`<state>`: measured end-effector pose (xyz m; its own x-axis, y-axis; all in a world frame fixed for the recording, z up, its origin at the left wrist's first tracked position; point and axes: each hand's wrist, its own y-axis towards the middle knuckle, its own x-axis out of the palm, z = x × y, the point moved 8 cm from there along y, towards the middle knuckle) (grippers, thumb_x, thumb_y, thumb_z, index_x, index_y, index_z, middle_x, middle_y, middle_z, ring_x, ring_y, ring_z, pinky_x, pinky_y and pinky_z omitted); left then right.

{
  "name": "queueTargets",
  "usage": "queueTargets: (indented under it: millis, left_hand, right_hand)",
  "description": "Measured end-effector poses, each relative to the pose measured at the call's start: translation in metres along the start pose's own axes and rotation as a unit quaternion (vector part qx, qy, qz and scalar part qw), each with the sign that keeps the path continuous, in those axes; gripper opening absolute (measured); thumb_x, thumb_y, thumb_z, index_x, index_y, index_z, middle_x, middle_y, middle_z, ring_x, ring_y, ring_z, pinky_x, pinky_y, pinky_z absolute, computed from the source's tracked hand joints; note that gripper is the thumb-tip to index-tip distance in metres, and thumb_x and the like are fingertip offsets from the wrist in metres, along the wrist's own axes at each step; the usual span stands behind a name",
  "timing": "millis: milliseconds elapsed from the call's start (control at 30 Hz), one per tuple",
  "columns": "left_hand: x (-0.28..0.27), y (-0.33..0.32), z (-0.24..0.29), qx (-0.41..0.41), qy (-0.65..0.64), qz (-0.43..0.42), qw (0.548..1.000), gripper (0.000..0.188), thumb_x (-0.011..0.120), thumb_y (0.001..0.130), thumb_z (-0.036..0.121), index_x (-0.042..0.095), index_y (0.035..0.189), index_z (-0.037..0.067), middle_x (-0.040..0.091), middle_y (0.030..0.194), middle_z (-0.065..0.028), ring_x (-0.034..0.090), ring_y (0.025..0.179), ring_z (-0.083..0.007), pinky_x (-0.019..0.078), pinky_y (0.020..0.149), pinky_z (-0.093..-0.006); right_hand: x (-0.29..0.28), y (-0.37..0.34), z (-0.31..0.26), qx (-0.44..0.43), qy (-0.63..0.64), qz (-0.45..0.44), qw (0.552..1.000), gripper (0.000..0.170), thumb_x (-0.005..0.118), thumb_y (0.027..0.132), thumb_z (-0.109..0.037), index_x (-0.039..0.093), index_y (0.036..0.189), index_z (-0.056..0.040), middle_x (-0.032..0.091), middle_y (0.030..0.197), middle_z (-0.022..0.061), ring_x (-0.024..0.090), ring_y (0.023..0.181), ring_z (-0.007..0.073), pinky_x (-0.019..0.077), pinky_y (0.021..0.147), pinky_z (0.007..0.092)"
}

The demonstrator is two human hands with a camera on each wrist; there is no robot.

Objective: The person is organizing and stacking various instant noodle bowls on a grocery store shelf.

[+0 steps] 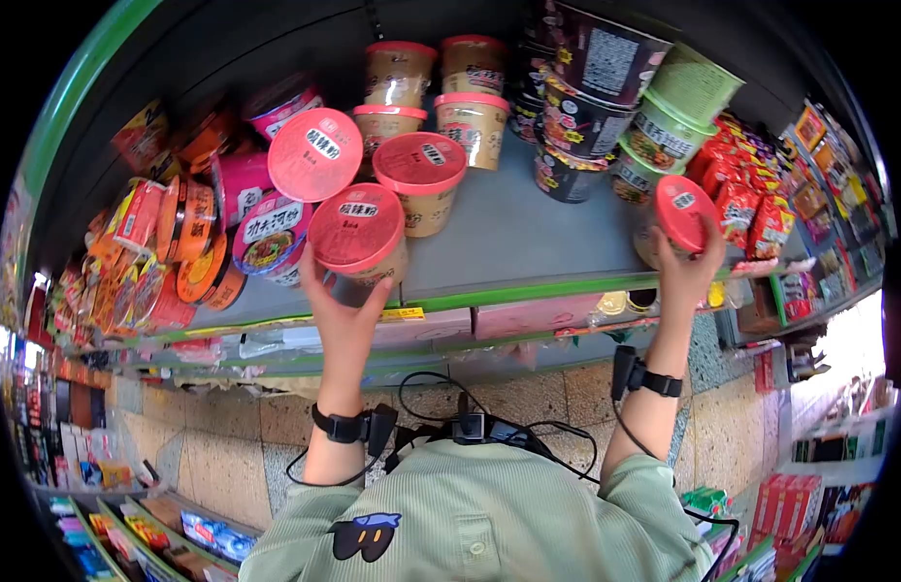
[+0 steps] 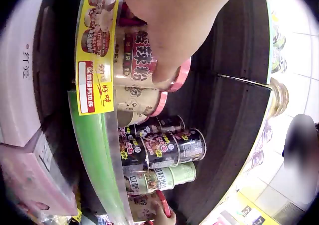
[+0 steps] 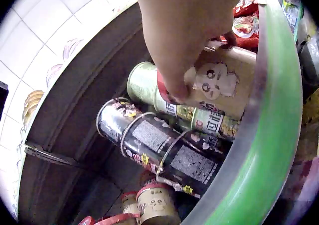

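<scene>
My left hand (image 1: 345, 315) grips a red-lidded noodle tub (image 1: 357, 233) at the front of the shelf, thumb and fingers on its sides; the left wrist view shows the same hand (image 2: 172, 31) around the tub (image 2: 132, 56). Further right, my right hand (image 1: 685, 276) holds another red-lidded tub (image 1: 685, 209) near the shelf edge, beside green tubs (image 1: 664, 131). In the right wrist view, fingers of the right hand (image 3: 187, 51) wrap the lid end of this tub (image 3: 224, 80). More red-lidded tubs (image 1: 421, 170) stand behind the left one.
Black tubs (image 1: 586, 116) are stacked right of centre. Orange tubs (image 1: 186, 223) and a purple tub (image 1: 273, 228) crowd the left. Red snack packets (image 1: 741, 184) lie at the right. A green shelf edge (image 1: 528, 294) runs along the front, with boxes (image 1: 528, 315) on a lower shelf.
</scene>
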<state>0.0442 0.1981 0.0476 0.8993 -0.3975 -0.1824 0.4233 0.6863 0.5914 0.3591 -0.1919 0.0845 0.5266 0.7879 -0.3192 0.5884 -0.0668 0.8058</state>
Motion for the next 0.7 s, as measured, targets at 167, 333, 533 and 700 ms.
queueTargets:
  millis: [167,333,533,700]
  left_hand:
    - [0.009,0.01,-0.002,0.001,0.052,0.013,0.999,0.111,0.093,0.067,0.014,0.026,0.155,0.0,0.039,0.151,-0.0213,0.041,0.14,-0.0326,0.0335,0.118,-0.0436]
    - [0.002,0.018,0.0,0.046,0.123,0.006,0.991,0.105,0.093,0.065,0.013,0.034,0.151,0.001,0.041,0.147,-0.0201,0.042,0.138,-0.0345,0.0338,0.117,-0.0445]
    - [-0.008,0.026,-0.002,-0.017,-0.013,-0.027,0.999,0.108,0.092,0.063,0.01,0.03,0.151,0.009,0.044,0.145,-0.0157,0.049,0.133,-0.028,0.0417,0.113,-0.0427]
    - [-0.01,0.022,0.001,-0.02,-0.033,-0.04,0.998,0.108,0.091,0.064,0.009,0.028,0.152,0.009,0.045,0.145,-0.0163,0.049,0.134,-0.0281,0.041,0.114,-0.0431]
  right_hand:
    - [0.009,0.005,0.019,0.062,0.057,-0.021,0.996,0.079,0.094,0.068,-0.025,0.056,0.135,-0.0053,0.057,0.133,0.0172,0.055,0.125,0.0356,0.0468,0.103,0.0437]
    - [-0.001,0.003,0.014,-0.015,0.017,-0.015,1.0,0.074,0.094,0.07,-0.021,0.057,0.133,-0.0073,0.056,0.134,0.0139,0.056,0.125,0.0324,0.0482,0.103,0.0443]
    - [-0.001,0.004,0.037,0.089,0.114,-0.025,0.989,0.071,0.094,0.071,-0.02,0.057,0.129,-0.0068,0.053,0.135,0.0148,0.054,0.125,0.0312,0.0505,0.1,0.0447]
    - [-0.004,0.009,0.035,-0.008,-0.015,-0.01,1.0,0.068,0.092,0.074,-0.023,0.057,0.129,-0.0042,0.051,0.138,0.0184,0.049,0.13,0.0361,0.042,0.108,0.0494]
